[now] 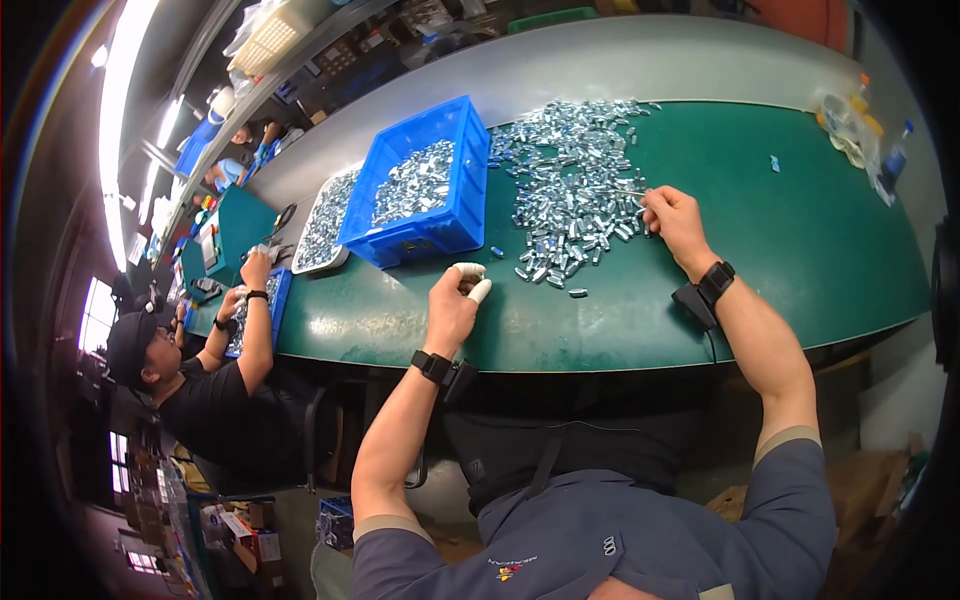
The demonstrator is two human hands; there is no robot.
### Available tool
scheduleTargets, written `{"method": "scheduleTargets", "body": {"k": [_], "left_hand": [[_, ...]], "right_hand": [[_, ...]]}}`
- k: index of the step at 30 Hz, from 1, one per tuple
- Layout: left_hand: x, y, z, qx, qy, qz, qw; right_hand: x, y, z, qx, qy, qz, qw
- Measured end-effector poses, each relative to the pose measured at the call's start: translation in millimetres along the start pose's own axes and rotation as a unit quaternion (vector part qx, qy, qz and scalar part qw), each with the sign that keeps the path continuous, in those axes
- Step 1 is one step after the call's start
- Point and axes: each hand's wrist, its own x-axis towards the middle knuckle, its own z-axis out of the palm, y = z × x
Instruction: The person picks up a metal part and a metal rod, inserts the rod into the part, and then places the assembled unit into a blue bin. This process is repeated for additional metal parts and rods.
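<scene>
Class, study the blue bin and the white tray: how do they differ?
The blue bin has taller walls than the white tray. The blue bin stands closer to the person's left hand than the white tray. Both hold many small, shiny pieces.

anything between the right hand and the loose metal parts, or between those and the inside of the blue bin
Nothing visible separates the right hand from the loose metal parts; it is at their right edge. Between them and the inside of the blue bin stands its right wall.
</scene>
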Motion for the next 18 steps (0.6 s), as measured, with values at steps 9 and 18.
{"method": "scheduleTargets", "body": {"k": [9,18], "left_hand": [[-45,-19,4,0.019,0.085,0.018,0.996],[-59,-13,4,0.084,0.145,0.088,0.982]], "right_hand": [[-4,-3,0,-0.036,-0.013,-0.003,0.999],[-3,5,2,-0.046,-0.016,-0.015,0.999]]}}
